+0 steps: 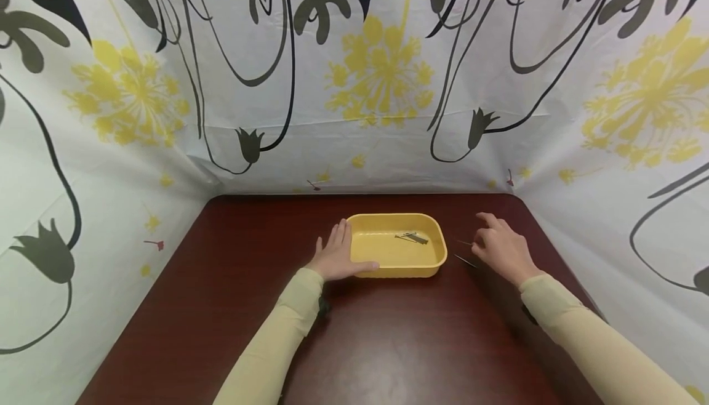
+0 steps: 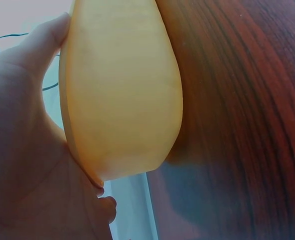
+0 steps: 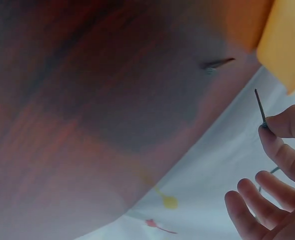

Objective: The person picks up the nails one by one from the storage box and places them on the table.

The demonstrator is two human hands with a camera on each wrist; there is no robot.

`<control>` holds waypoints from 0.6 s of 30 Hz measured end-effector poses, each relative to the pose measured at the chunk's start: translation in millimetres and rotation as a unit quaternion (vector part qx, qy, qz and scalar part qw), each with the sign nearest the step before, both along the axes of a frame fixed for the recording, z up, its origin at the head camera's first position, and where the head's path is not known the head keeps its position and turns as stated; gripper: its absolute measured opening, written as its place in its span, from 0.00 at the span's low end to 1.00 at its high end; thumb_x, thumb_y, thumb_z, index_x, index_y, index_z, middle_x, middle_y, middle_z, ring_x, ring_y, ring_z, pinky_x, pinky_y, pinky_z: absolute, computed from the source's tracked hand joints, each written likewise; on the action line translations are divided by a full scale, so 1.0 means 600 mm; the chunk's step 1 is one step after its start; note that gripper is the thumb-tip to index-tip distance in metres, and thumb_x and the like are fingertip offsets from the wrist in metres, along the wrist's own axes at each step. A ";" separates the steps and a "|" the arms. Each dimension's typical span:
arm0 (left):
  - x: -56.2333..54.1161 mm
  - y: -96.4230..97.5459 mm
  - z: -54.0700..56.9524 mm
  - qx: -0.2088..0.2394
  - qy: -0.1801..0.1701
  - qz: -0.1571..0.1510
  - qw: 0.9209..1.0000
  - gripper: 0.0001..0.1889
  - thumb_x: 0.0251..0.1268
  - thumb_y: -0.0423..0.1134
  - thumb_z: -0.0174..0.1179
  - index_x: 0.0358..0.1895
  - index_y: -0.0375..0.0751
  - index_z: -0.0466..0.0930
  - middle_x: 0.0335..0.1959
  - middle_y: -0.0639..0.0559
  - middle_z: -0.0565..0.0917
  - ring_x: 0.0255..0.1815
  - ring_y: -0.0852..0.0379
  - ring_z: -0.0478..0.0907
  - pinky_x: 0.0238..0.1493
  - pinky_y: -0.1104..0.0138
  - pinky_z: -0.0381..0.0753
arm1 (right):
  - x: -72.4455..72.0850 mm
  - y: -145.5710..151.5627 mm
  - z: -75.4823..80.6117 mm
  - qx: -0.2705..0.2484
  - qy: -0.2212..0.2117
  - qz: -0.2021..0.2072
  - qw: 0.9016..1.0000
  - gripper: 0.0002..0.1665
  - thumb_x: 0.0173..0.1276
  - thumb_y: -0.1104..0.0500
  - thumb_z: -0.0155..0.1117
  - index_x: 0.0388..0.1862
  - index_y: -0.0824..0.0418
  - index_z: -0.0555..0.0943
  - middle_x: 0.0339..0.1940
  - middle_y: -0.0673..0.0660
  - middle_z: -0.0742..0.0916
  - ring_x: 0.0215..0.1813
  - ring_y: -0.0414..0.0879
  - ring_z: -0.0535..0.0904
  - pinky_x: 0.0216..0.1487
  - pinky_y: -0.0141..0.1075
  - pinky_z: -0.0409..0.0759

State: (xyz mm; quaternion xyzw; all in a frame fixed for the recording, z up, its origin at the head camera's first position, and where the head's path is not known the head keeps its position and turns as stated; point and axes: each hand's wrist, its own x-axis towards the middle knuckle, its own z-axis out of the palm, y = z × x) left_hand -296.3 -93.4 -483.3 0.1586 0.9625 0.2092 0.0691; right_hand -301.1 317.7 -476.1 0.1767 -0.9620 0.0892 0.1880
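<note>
A yellow plastic tray (image 1: pixel 396 269) stands on the table, with several thin dark nail-like pieces (image 1: pixel 412 237) lying in its right half. My left hand (image 1: pixel 336 257) rests on the tray's left end, fingers straight and thumb along the near rim. The left wrist view shows the palm against the rim of the tray (image 2: pixel 122 90). To the right of the tray, my right hand (image 1: pixel 503 250) pinches a thin nail (image 3: pixel 260 107) between thumb and index finger, its point sticking out; the other fingers are loosely bent. A second nail (image 3: pixel 221 63) lies on the table below that hand.
The dark red-brown wooden table (image 1: pixel 249 239) has rounded far corners. Behind it and at both sides hangs a white cloth (image 1: pixel 343 146) printed with grey and yellow flowers. The loose nail lies close to the tray's right end.
</note>
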 end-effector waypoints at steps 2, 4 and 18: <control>0.001 0.000 0.000 0.002 -0.003 -0.003 1.000 0.71 0.47 0.86 0.51 0.82 0.39 0.31 0.83 0.47 0.31 0.82 0.48 0.32 0.75 0.39 0.38 | 0.004 0.006 -0.008 0.002 -0.012 -0.002 1.000 0.06 0.62 0.59 0.69 0.25 0.52 0.87 0.68 0.64 0.74 0.60 0.63 0.73 0.25 0.53 0.78; 0.003 0.001 0.000 0.003 -0.006 -0.006 1.000 0.71 0.47 0.86 0.50 0.82 0.39 0.31 0.82 0.47 0.30 0.82 0.48 0.32 0.75 0.39 0.37 | 0.007 0.012 -0.016 0.004 -0.025 -0.004 1.000 0.06 0.62 0.59 0.69 0.25 0.52 0.87 0.68 0.65 0.74 0.61 0.64 0.72 0.25 0.53 0.78; -0.002 0.001 -0.002 0.002 0.004 0.000 1.000 0.71 0.48 0.86 0.51 0.82 0.39 0.31 0.83 0.46 0.32 0.82 0.47 0.34 0.75 0.39 0.39 | 0.001 0.033 -0.052 0.022 -0.060 0.001 0.998 0.08 0.61 0.60 0.69 0.24 0.51 0.86 0.68 0.66 0.74 0.59 0.66 0.74 0.23 0.53 0.77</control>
